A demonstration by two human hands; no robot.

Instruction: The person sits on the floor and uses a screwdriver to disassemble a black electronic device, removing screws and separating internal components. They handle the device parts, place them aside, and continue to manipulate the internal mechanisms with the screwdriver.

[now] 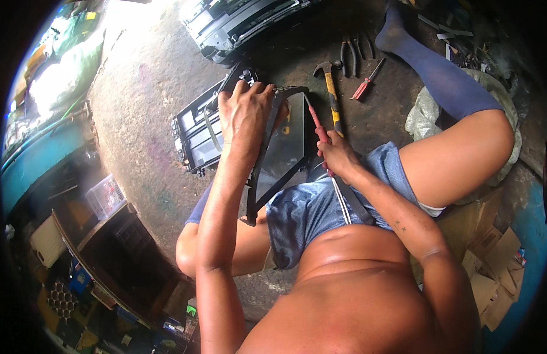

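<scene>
I sit on the ground with a black rectangular frame part [267,171] standing between my legs. My left hand [245,112] grips its top edge. My right hand [337,156] is shut on a red-handled screwdriver [315,118], whose tip points up at the frame's top right corner. A dark flat panel shows inside the frame. Behind the frame lies a black slotted plastic housing [197,133] on the concrete.
A hammer [331,88] with a yellow and black handle lies right of the frame. Pliers [350,56] and a second red screwdriver [367,82] lie beyond it. Another black housing [238,26] sits at the top. Cardboard [492,265] lies at right, cluttered shelves [96,248] at left.
</scene>
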